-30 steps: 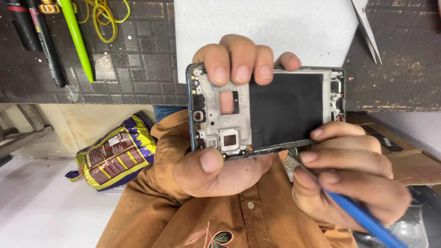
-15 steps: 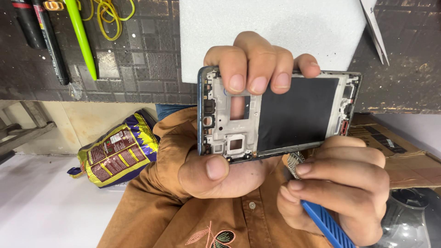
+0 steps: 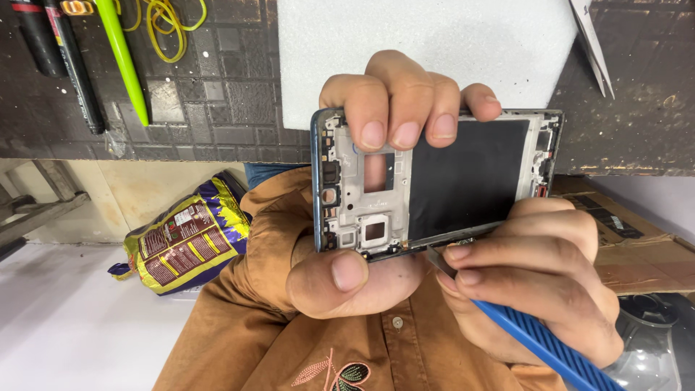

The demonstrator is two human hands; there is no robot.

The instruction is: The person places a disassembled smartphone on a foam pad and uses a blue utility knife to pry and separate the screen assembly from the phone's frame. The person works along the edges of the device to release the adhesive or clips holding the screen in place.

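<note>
My left hand [image 3: 347, 279] holds an opened phone frame [image 3: 463, 181] in front of my chest, with the thumb on its near edge and three fingertips curled over its far edge. The frame shows a black panel on the right and a silver mid-plate with cut-outs on the left. A blue-handled prying tool [image 3: 539, 340] is gripped in my right hand [image 3: 539, 279]. Its thin metal tip [image 3: 438, 258] touches the near edge of the frame, just right of my left thumb. My orange shirt sleeve lies below the phone.
A white foam sheet [image 3: 434, 51] lies on a dark tiled mat [image 3: 217, 108] behind the phone. A green pen [image 3: 123, 61], black pens [image 3: 69, 65] and yellow rubber bands [image 3: 166, 29] lie at the far left. A yellow-and-purple packet [image 3: 184, 242] and a cardboard box [image 3: 637, 239] flank me.
The phone frame and both hands have drifted right in view. My right hand has closed up against the frame's near edge, bringing the tool tip onto that edge.
</note>
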